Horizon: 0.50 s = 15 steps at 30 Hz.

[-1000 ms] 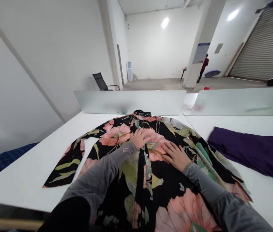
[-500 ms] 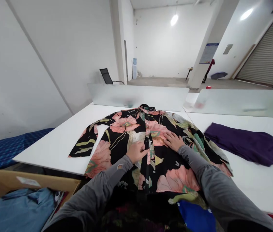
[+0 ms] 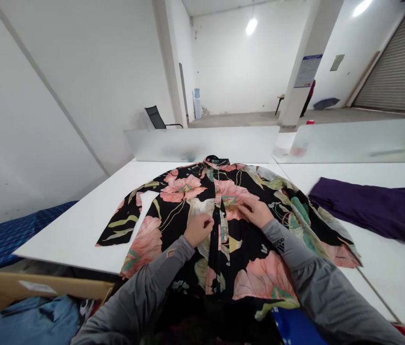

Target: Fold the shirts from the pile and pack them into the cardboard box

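Note:
A black shirt with large pink flowers (image 3: 188, 189) lies spread front-up on the white table (image 3: 80, 225), collar away from me, its hem hanging over the near edge. My left hand (image 3: 198, 229) rests curled on the shirt just left of the button strip, fingers pinching the fabric there. My right hand (image 3: 256, 212) lies on the shirt right of the strip, fingers bent and gripping the cloth near the strip. Both arms wear grey sleeves.
A purple garment (image 3: 375, 211) lies on the table to the right. Frosted divider panels (image 3: 202, 143) stand along the table's far edge. A cardboard box (image 3: 44, 290) with blue clothing sits at lower left. A black chair (image 3: 154, 117) and a distant person (image 3: 309, 98) are beyond.
My left hand slid down from the chest toward the middle of the button strip and curled. My right hand went from flat to pinching the cloth. The view pulled back from the table.

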### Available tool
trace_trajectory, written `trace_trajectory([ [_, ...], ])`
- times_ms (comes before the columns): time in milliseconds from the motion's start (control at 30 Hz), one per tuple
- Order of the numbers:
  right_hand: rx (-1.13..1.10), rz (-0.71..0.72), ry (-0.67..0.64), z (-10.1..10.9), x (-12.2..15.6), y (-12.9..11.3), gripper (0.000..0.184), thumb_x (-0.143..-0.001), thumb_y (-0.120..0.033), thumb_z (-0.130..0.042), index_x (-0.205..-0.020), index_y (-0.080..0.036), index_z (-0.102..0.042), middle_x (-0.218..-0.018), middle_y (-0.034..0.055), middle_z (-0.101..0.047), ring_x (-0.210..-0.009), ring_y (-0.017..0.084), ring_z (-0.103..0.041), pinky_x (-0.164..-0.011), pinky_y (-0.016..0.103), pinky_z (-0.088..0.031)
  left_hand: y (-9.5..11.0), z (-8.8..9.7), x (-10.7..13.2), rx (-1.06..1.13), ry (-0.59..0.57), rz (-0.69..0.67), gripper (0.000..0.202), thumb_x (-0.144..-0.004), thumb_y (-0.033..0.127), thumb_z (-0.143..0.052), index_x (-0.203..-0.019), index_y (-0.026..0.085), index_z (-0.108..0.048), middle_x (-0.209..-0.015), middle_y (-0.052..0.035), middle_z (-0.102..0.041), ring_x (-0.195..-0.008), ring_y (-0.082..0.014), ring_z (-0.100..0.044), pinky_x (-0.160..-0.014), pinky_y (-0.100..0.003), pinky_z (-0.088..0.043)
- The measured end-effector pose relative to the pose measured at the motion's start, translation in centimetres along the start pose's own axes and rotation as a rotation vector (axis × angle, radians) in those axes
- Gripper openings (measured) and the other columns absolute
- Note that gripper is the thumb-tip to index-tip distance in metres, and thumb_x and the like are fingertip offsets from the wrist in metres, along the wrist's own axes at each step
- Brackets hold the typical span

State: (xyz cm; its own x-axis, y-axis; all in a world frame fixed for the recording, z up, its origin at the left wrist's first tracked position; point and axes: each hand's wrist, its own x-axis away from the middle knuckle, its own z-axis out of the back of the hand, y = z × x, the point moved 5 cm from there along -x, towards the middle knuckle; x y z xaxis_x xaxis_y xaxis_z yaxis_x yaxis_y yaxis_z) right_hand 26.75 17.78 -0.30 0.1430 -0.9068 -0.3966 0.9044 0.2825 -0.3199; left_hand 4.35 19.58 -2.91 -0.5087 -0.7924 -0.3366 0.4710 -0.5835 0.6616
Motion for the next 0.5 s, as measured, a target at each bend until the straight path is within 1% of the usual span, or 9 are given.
trace_trajectory([
  [33, -0.064, 0.040, -0.039, -0.3, 0.1, -0.9, 0.024, -0.090, -0.030, -0.047, -0.083, -0.016, -0.066, -0.082, 0.0065, -0.066, -0.076, 0.017, -0.058, -0.072, 0.029, -0.044, 0.0, 0.0, 0.0, 0.003, 0.003, -0.002, 0.013, -0.079, 0.018, -0.049, -0.068, 0.020, -0.056, -0.071, -0.0006, -0.059, -0.066, -0.0152, -0.053, -0.066, -0.030, -0.045],
  [100, -0.140, 0.094, -0.128, -1.4, 0.3, -2.5, 0.018, -0.087, -0.027, -0.052, -0.076, -0.017, -0.063, -0.071, 0.0018, -0.061, -0.064, 0.014, -0.053, -0.063, 0.025, -0.040, 0.0, 0.0, 0.0, -0.002, 0.014, 0.007, 0.013, -0.081, 0.023, -0.051, -0.070, 0.021, -0.056, -0.070, -0.0004, -0.059, -0.065, -0.0152, -0.053, -0.065, -0.030, -0.045],
  [167, -0.144, 0.114, -0.196, -2.4, 0.7, -3.9, 0.013, -0.084, -0.028, -0.058, -0.077, -0.018, -0.062, -0.067, -0.0011, -0.058, -0.059, 0.012, -0.049, -0.058, 0.024, -0.035, 0.0, -0.1, 0.2, -0.024, 0.022, 0.025, 0.015, -0.081, 0.032, -0.057, -0.070, 0.021, -0.055, -0.069, -0.0003, -0.058, -0.062, -0.0149, -0.052, -0.063, -0.030, -0.044],
  [233, -0.095, 0.111, -0.225, -3.1, 1.0, -4.7, 0.015, -0.080, -0.033, -0.064, -0.078, -0.018, -0.062, -0.065, -0.0026, -0.056, -0.058, 0.011, -0.046, -0.056, 0.023, -0.031, 0.3, -0.2, 0.3, -0.072, 0.008, 0.014, 0.019, -0.077, 0.035, -0.063, -0.067, 0.022, -0.054, -0.068, -0.0009, -0.057, -0.061, -0.0152, -0.052, -0.061, -0.031, -0.044],
  [300, -0.048, 0.095, -0.228, -3.2, 1.1, -4.9, 0.016, -0.078, -0.034, -0.066, -0.077, -0.019, -0.061, -0.064, -0.0031, -0.055, -0.058, 0.011, -0.045, -0.056, 0.023, -0.029, 0.6, -0.3, 0.4, -0.112, -0.009, -0.008, 0.016, -0.075, 0.029, -0.062, -0.064, 0.022, -0.054, -0.068, -0.0019, -0.058, -0.063, -0.0160, -0.053, -0.062, -0.031, -0.043],
  [400, -0.050, 0.091, -0.228, -3.3, 1.0, -4.6, 0.010, -0.081, -0.024, -0.057, -0.074, -0.019, -0.060, -0.064, -0.0028, -0.055, -0.058, 0.010, -0.045, -0.057, 0.023, -0.029, 0.7, -0.1, 0.3, -0.088, -0.024, -0.005, 0.012, -0.075, 0.019, -0.054, -0.063, 0.021, -0.057, -0.069, -0.0018, -0.059, -0.063, -0.0159, -0.054, -0.062, -0.031, -0.044],
  [500, -0.094, 0.108, -0.224, -3.4, 0.8, -4.0, 0.013, -0.082, -0.019, -0.051, -0.071, -0.018, -0.057, -0.064, -0.0022, -0.055, -0.058, 0.010, -0.045, -0.057, 0.023, -0.030, 0.5, 0.2, 0.2, -0.045, -0.033, 0.005, 0.012, -0.074, 0.017, -0.053, -0.065, 0.020, -0.059, -0.070, -0.0012, -0.060, -0.063, -0.0151, -0.053, -0.063, -0.030, -0.045],
])
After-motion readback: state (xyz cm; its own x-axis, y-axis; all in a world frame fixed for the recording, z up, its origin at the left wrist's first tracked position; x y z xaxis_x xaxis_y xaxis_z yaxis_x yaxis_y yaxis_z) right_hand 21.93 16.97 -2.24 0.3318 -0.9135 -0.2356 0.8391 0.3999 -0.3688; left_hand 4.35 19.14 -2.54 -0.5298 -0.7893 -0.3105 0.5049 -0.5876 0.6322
